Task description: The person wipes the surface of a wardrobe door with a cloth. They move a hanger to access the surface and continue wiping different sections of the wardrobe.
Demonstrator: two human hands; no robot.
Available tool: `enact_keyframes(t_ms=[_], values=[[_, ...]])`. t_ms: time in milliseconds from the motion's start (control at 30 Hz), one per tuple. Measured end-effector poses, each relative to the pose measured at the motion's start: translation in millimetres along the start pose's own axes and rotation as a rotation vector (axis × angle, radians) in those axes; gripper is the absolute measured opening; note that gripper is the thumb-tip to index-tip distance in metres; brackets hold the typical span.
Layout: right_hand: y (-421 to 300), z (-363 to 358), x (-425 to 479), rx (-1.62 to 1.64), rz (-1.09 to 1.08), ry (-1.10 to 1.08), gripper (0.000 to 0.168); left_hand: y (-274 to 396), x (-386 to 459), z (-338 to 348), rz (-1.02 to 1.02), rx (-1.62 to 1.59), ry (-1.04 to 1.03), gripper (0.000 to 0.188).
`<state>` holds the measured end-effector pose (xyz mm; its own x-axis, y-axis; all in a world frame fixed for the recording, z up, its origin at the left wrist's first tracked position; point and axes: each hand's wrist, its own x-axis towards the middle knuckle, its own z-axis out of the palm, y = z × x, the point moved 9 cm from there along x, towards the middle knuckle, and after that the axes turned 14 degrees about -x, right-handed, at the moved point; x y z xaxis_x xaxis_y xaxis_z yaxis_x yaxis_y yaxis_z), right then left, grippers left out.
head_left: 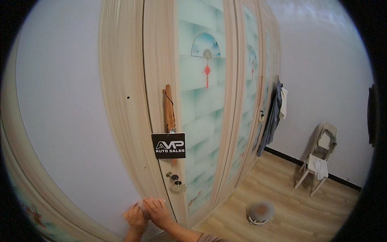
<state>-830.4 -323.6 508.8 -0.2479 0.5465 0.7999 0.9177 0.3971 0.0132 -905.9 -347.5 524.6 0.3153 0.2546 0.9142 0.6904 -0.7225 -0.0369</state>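
My left hand (135, 218) and my right hand (157, 211) meet low in the picture, close to where the white wall joins the wooden cabinet frame. Between and under their curled fingers shows a small crumpled pale item (146, 213), perhaps cloth or thin plastic; most of it is hidden. Above the hands, a round door knob (174, 176) carries a snowflake-shaped ornament (178, 188). A black square tag (168, 145) bearing writing hangs over a long wooden handle (170, 110) on the door. Beside it runs a pale green panel (202, 115) printed with a fan.
More panelled doors (245, 99) extend towards the back. Dark clothing (272, 118) and a white cloth (283, 103) hang at their far end. A white chair (314, 165) with cloths on it stands by the far wall. A round object (260, 211), partly blurred, lies on the wood-look floor (281, 193).
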Motion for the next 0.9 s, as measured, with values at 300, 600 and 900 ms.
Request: enact_keyframes(t_ms=[300,600,900], values=[[43,35,-49,0.197,0.207,-0.133,0.038,7,-12,33,-0.090,-0.079,-0.088,0.016],[134,55,-99,0.355,0.261,-0.637,0.029,78,0,96,-0.013,-0.271,-0.298,0.021],[279,-118,14,-0.001,0.137,-0.111,0.029,166,155,134,0.093,-0.242,-0.104,0.025]])
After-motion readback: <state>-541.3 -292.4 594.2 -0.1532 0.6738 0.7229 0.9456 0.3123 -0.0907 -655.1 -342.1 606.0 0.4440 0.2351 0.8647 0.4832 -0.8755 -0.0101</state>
